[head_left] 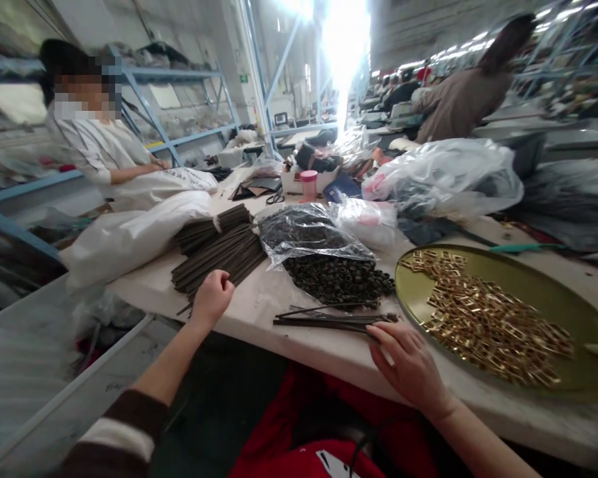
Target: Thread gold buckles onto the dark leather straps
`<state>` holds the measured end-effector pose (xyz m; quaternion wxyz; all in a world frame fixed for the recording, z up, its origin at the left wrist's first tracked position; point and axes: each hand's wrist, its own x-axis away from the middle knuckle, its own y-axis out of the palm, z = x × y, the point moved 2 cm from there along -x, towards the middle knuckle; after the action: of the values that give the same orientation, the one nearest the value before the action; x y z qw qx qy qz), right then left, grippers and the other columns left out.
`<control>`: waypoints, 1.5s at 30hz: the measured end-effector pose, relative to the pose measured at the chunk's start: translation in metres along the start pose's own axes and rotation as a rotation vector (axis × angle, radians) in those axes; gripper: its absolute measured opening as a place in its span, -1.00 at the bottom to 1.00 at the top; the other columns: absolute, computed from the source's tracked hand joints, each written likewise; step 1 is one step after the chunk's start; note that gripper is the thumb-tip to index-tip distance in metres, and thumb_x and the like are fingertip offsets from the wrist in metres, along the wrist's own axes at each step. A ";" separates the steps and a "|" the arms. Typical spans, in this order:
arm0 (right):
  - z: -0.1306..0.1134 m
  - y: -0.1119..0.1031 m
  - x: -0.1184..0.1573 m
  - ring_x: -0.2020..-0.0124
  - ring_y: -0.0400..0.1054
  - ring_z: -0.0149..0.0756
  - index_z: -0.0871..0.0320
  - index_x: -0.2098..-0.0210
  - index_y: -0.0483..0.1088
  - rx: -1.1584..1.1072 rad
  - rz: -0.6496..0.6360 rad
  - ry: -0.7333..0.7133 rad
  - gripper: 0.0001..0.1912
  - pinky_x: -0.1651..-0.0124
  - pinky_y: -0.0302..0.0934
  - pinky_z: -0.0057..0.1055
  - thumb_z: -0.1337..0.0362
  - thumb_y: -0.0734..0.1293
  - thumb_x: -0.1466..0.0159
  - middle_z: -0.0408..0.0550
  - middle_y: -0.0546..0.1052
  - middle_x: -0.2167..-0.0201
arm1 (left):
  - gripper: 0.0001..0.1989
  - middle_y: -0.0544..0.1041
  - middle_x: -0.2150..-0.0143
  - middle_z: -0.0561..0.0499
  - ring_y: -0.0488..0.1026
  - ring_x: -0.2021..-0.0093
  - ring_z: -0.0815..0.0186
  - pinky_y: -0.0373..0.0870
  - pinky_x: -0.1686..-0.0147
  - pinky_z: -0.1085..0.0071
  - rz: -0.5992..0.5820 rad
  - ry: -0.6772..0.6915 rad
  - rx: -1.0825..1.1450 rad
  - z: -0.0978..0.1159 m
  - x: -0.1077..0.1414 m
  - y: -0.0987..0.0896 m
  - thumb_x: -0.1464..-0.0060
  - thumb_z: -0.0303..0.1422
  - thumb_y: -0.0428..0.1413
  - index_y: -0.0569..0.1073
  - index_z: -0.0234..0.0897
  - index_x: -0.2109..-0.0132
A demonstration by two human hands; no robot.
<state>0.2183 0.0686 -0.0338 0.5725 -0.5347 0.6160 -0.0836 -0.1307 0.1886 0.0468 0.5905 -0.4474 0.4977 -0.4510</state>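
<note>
Dark thin strips lie in a large bundled pile (219, 255) on the table's left part. My left hand (213, 297) is at the pile's front edge, its fingers curled closed; what they hold, if anything, is hidden. A smaller group of dark strips (323, 320) lies near the front edge. At its right end my right hand (403, 358) has its fingers closed on the strip ends. Behind these strips is a heap of small black rings (336, 279), partly under a clear plastic bag (309, 229). Gold metal buckles (498, 325) fill part of an olive tray (585, 332) at the right.
A white sack (134, 232) lies at the left, with a person (99, 133) behind it. A pink-lidded jar (308, 186), scissors (274, 198) and a large plastic bag (448, 176) are farther back. Another person (458, 99) leans at the back right.
</note>
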 end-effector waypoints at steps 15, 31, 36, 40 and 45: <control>-0.058 -0.030 -0.006 0.67 0.01 -0.50 0.14 0.61 0.15 -1.152 -0.131 0.934 -0.67 0.57 -0.06 -0.52 0.11 0.22 -0.19 -0.28 0.20 0.73 | -0.82 0.40 0.41 0.09 0.35 0.49 0.47 0.26 0.47 0.52 -1.291 -0.028 1.277 0.115 0.169 0.000 0.07 -0.45 0.03 0.31 -0.33 0.23; -0.071 0.005 0.003 0.66 0.08 -0.49 0.15 0.67 0.11 -1.805 -0.364 1.463 -0.74 0.58 0.05 -0.55 0.24 0.19 -0.10 -0.28 0.07 0.74 | -0.79 0.37 0.44 0.09 0.22 0.61 0.58 0.06 0.67 0.63 -1.299 -0.187 1.733 0.143 0.157 0.023 0.10 -0.40 0.16 0.31 -0.34 0.28; -0.059 -0.002 -0.005 0.68 0.01 -0.54 0.15 0.62 0.11 -1.751 -0.141 1.380 -0.74 0.57 0.04 -0.58 0.25 0.28 -0.08 -0.31 0.10 0.71 | -0.80 0.40 0.43 0.10 0.25 0.60 0.56 0.10 0.62 0.61 -1.354 -0.147 1.537 0.129 0.149 0.027 0.06 -0.38 0.13 0.31 -0.32 0.25; -0.020 -0.025 -0.007 0.68 -0.03 -0.55 0.14 0.60 0.09 -1.586 0.235 1.273 -0.72 0.62 -0.05 -0.61 0.28 0.34 -0.03 -0.33 0.09 0.70 | -0.81 0.40 0.48 0.11 0.29 0.55 0.51 0.17 0.54 0.57 -1.337 -0.039 1.171 0.086 0.132 0.022 0.04 -0.30 0.12 0.34 -0.35 0.31; -0.003 -0.041 0.017 0.63 0.02 -0.49 0.12 0.51 0.19 -1.110 0.177 1.112 -0.82 0.54 0.00 -0.53 0.20 0.29 -0.07 -0.30 0.14 0.67 | -0.81 0.42 0.55 0.14 0.32 0.52 0.46 0.24 0.49 0.57 -1.010 -0.138 1.056 0.021 0.089 0.012 0.13 -0.29 0.20 0.39 -0.33 0.40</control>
<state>0.2428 0.0369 -0.0141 -0.1653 -0.5708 0.8038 0.0268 -0.0997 0.1052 0.0203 0.4777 -0.3052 -0.0910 -0.8188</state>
